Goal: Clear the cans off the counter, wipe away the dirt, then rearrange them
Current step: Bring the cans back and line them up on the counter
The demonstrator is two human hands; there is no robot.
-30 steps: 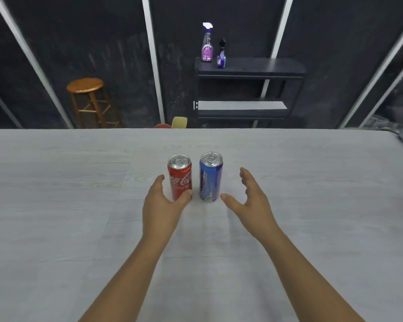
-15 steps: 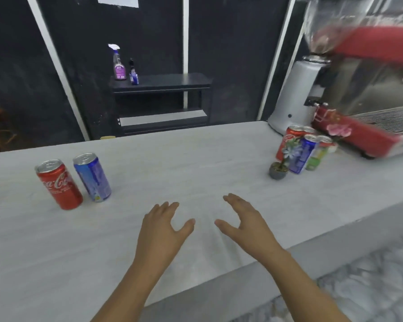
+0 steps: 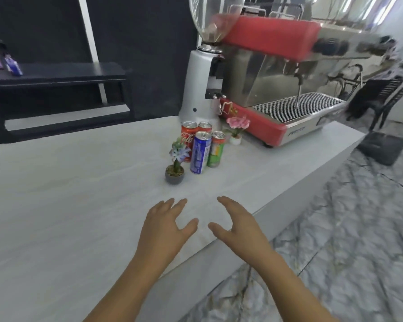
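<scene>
Several cans stand clustered on the white counter (image 3: 68, 205): a blue can (image 3: 200, 155) in front, a green can (image 3: 216, 149) to its right, a red cola can (image 3: 188, 140) behind on the left, and another red-topped can (image 3: 205, 127) at the back. My left hand (image 3: 166, 225) and my right hand (image 3: 236, 225) hover side by side above the counter's near edge, fingers spread and holding nothing, well short of the cans.
A small potted flower (image 3: 175, 169) stands just left-front of the cans, a pink potted flower (image 3: 236, 130) to their right. Behind are a white coffee grinder (image 3: 201, 89) and a red espresso machine (image 3: 284, 89). A black shelf (image 3: 56, 75) with bottles stands at back left.
The view has swung right: the first red and blue cans have left the frame, and the cluster by the espresso machine is now ahead. Both hands stay empty and move toward it.
</scene>
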